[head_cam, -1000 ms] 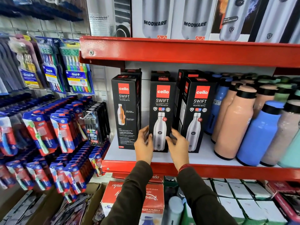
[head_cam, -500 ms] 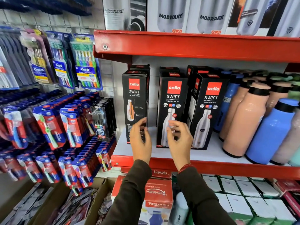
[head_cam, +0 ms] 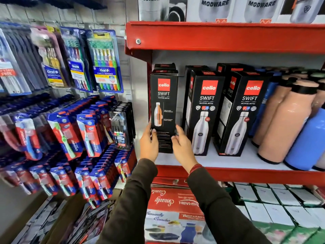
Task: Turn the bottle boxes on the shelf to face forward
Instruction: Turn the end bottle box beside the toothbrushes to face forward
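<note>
Three black Cello Swift bottle boxes stand in a row on the white shelf point(head_cam: 228, 161) with its red front edge. The left box point(head_cam: 163, 106) shows a side panel with a small cutaway bottle picture. My left hand point(head_cam: 149, 143) grips its lower left edge and my right hand point(head_cam: 182, 145) grips its lower right edge. The middle box point(head_cam: 204, 111) and the right box point(head_cam: 243, 113) show large steel bottle pictures and sit slightly angled. More black boxes stand behind them.
Peach bottles point(head_cam: 284, 120) and blue bottles point(head_cam: 309, 140) crowd the shelf's right side. The red upper shelf point(head_cam: 225, 36) carries Modware boxes. Toothbrush packs point(head_cam: 103, 60) hang on the wall to the left. Boxed goods point(head_cam: 175, 208) fill the shelf below.
Both hands left the middle box and moved left onto the left box, now gripping its lower edges. The view shifted closer and to the left.
</note>
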The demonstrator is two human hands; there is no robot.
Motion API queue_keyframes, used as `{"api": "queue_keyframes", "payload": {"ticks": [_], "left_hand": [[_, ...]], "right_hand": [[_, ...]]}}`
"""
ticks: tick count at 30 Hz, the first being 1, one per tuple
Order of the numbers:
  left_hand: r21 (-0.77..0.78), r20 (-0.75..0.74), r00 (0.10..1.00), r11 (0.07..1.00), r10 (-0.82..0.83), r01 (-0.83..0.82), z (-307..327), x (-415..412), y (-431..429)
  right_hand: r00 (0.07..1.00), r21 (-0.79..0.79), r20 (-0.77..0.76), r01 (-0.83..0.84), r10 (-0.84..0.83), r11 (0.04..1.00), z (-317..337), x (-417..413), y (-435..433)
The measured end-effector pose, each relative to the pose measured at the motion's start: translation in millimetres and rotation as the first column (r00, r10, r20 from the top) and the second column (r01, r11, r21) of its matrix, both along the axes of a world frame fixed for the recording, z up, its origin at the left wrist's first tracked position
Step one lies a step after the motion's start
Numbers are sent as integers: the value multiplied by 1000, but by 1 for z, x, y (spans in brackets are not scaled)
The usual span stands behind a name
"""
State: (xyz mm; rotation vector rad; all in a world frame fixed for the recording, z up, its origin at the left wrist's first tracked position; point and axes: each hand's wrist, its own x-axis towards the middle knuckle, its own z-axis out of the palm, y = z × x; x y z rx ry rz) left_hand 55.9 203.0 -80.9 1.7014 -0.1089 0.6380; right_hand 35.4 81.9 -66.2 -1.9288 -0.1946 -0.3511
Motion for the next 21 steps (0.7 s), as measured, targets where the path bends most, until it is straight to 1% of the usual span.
{"api": "queue_keyframes", "payload": {"ticks": [4,7,9,14,21], "left_hand": [[-1,10,1000,1000,-26,26,3,2,10],[-48,3,994,993,-106,106,5,1,17],[-99,0,993,988,-120,120,6,-2,20],[-252,23,998,965,-67,70,4,-9,22],[-303,120,993,953,26,12,6,-18,20]], "right_hand": [[999,28,15,29,-29,999,-3,-2,4],[998,70,48,38,-41,997,-3,-4,3],[995,72,92,44,-50,996,-2,-5,2],[985,82,161,45,-58,996,2,-3,5],[968,79,217,114,-128,990,9,1,14]]}}
